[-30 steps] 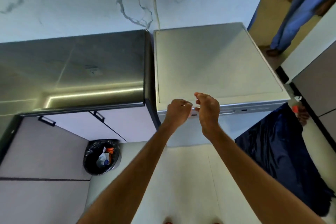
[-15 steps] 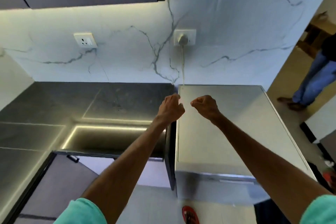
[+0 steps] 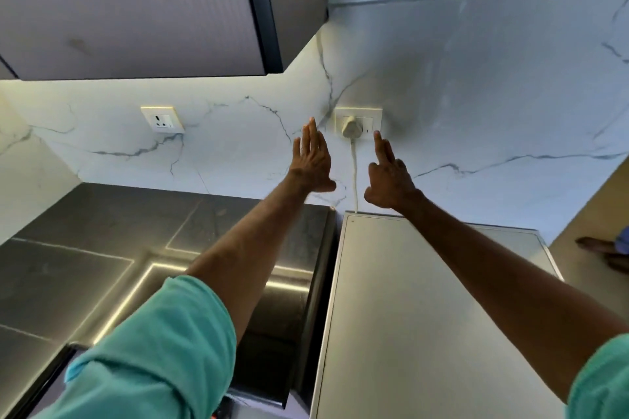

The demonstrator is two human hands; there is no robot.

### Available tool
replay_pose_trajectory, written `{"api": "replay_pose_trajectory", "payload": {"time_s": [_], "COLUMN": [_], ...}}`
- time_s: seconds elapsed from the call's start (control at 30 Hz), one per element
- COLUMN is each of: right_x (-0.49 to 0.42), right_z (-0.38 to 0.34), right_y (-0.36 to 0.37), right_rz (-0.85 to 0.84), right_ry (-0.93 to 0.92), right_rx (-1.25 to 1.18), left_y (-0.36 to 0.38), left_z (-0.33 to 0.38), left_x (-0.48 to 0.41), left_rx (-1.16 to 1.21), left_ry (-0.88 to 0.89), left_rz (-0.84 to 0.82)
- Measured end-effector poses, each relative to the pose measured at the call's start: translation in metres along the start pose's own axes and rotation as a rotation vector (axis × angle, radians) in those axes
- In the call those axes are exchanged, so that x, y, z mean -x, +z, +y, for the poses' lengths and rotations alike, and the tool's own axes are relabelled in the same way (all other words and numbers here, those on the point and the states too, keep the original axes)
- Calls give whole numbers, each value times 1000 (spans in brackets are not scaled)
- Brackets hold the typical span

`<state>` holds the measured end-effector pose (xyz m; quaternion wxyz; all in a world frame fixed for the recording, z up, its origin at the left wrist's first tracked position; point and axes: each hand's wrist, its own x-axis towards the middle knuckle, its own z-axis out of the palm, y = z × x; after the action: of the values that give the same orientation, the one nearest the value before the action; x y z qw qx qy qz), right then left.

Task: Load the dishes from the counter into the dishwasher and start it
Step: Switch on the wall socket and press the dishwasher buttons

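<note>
Far left: a spare socket [image 3: 162, 119] on the marble wall, nothing plugged in. Below it is the dark tabletop [image 3: 102, 248], with no dishes in view on it.

The left hand [image 3: 313, 163] is raised flat toward the wall, fingers [image 3: 310, 138] straight and pressed together. It holds nothing and is just left of the cord [image 3: 355, 173].

Centre: a white plug [image 3: 350, 127] sits in the switched socket [image 3: 359, 122]. Its cord drops behind the dishwasher [image 3: 425, 299], which stands against the tabletop's right end (door and controls out of frame).

On the right hand [image 3: 389, 180], two fingers [image 3: 383, 150] are extended side by side and the rest are curled. The tip is just under the socket plate's lower right corner; I cannot tell whether it touches.

This reads as switching on mains power for the machine.

Risks:
- The fingertip sits low and off to the side, so it may miss the rocker or press the wrong one, and the machine then won't start.
- The left hand is close to the cord. A brush could tug the plug askew.
- Whether the dishes are loaded cannot be checked from here.
</note>
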<state>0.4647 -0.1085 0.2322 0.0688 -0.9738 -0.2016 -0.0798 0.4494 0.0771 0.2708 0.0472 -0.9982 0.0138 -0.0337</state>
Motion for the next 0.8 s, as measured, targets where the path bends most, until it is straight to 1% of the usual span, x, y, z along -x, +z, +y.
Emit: {"api": "replay_pose_trajectory", "payload": {"time_s": [0.17,0.27,0.37,0.53,0.67,0.8], "right_x": [-33,-47,-63,-75,-78,-80], "right_z": [7,7,13,20,17,10], "right_y": [33,49,59,75,80,78], "right_rz": [3,59,111,103,64,51], "right_ry": [-24,-10,2,20,26,56], "right_rx": [11,-11,29,56,19,42], "left_y": [3,5,12,32,38,35], "left_z": [-15,-23,-30,-37,-37,-31], "left_x": [-51,-72,-90,-102,-101,-102], "left_rx": [-133,-165,-171,-232,-215,-252], "left_ry": [57,82,85,80,64,25], "left_rz": [-26,-36,-14,29,78,29]}}
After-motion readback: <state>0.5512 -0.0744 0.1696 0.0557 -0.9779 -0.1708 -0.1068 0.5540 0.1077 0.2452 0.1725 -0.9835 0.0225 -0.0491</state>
